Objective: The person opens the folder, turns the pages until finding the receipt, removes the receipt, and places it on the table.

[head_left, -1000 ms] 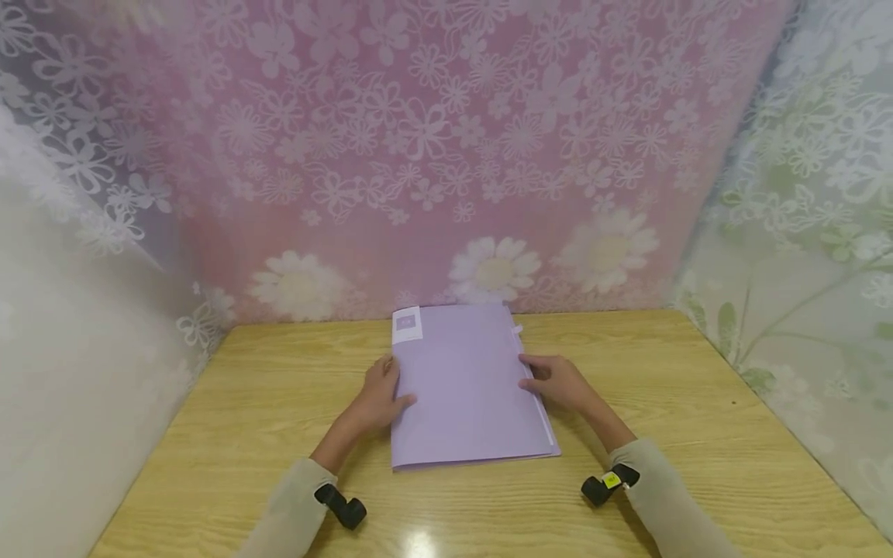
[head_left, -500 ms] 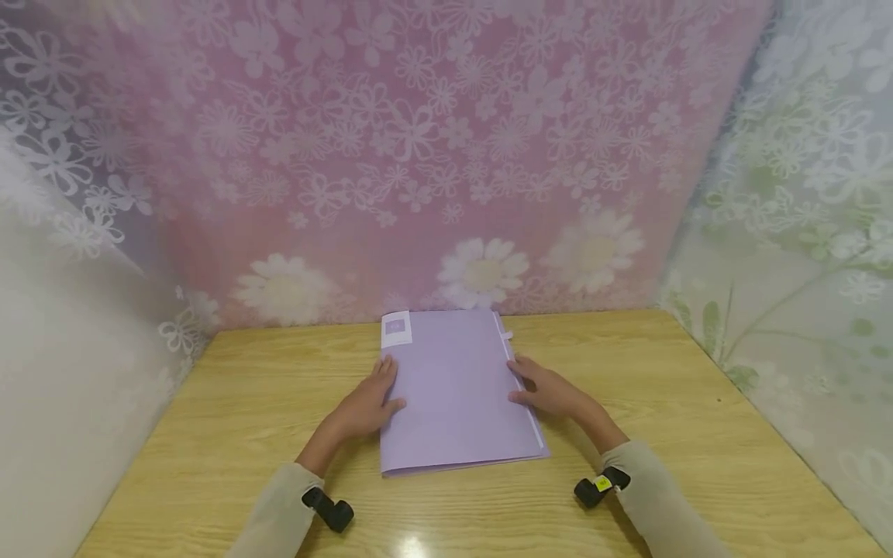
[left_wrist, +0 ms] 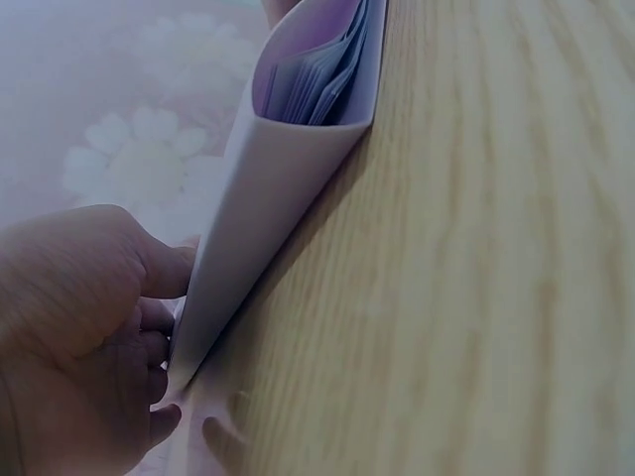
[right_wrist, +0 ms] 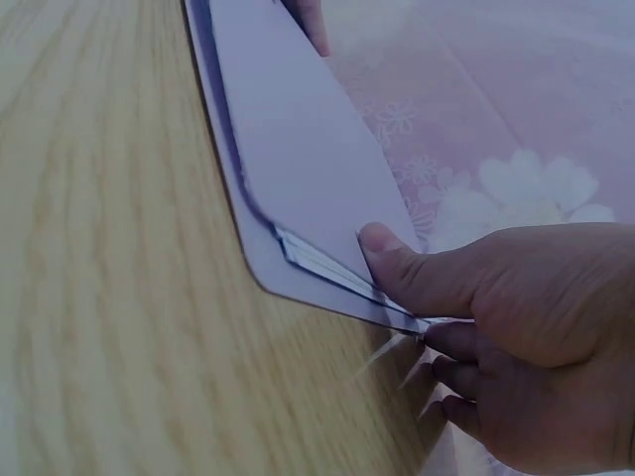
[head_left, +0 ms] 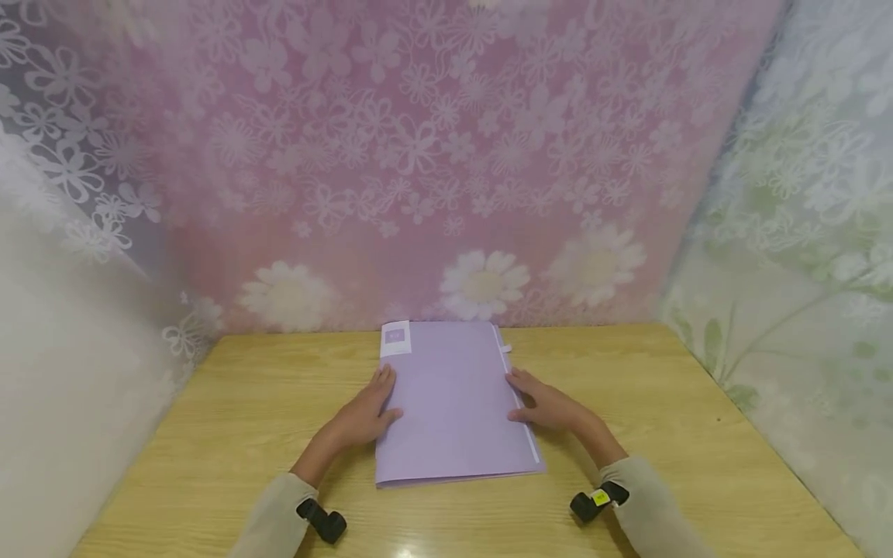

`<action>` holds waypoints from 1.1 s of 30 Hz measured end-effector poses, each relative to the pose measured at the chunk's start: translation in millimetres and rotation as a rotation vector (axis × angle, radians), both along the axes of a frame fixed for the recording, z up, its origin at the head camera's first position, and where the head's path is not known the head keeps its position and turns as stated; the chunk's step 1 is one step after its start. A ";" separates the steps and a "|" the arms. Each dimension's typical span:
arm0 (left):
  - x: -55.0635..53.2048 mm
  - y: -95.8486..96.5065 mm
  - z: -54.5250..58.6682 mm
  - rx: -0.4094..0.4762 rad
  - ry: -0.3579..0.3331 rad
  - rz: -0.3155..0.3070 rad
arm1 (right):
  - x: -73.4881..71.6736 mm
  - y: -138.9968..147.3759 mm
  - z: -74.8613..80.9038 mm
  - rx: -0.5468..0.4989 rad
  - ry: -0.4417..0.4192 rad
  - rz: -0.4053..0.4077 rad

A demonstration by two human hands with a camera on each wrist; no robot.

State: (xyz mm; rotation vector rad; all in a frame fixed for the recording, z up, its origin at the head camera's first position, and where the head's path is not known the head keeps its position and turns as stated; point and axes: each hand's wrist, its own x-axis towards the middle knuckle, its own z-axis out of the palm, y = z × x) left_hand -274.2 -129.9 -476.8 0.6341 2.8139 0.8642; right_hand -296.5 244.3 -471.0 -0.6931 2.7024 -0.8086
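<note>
A lilac folder (head_left: 453,403) lies shut on the wooden table, with a white label (head_left: 396,339) at its far left corner. My left hand (head_left: 366,407) holds the spine side, thumb on the cover and fingers along the spine. On the opposite side my right hand (head_left: 551,401) grips the opening edge, its thumb (right_wrist: 382,243) over the cover and the other fingers by the lower edge. Clear sleeves (left_wrist: 317,84) show inside the folder's near end in the left wrist view. A small pale tab (head_left: 506,349) sticks out past the right edge.
The wooden table (head_left: 279,403) meets a pink flowered backdrop (head_left: 335,232) just behind the folder. Pale side walls (head_left: 802,310) stand left and right. Black wrist cameras (head_left: 322,521) are strapped over both sleeves.
The head view has shifted slightly. My right thumb has moved nearer to me along the folder's edge, widening that hand's spread. The folder has turned very slightly; both hands stay at its sides.
</note>
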 end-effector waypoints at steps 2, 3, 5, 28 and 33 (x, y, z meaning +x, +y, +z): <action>1.5 -3.4 -1.2 -0.003 -0.001 0.001 | 1.9 -2.9 -2.4 -0.006 -0.011 0.003; 1.7 -4.7 -1.6 -0.008 -0.003 0.003 | 2.7 -4.1 -3.1 -0.010 -0.010 0.002; 1.2 -6.0 -2.5 0.011 0.001 0.000 | 4.6 -5.3 -3.5 -0.016 -0.011 -0.008; -3.4 -5.9 -4.6 0.070 -0.030 -0.038 | 13.3 1.0 21.8 0.057 -0.043 0.053; -0.1 -4.7 -2.1 0.051 -0.015 -0.021 | 10.8 -0.5 22.1 0.069 -0.049 0.070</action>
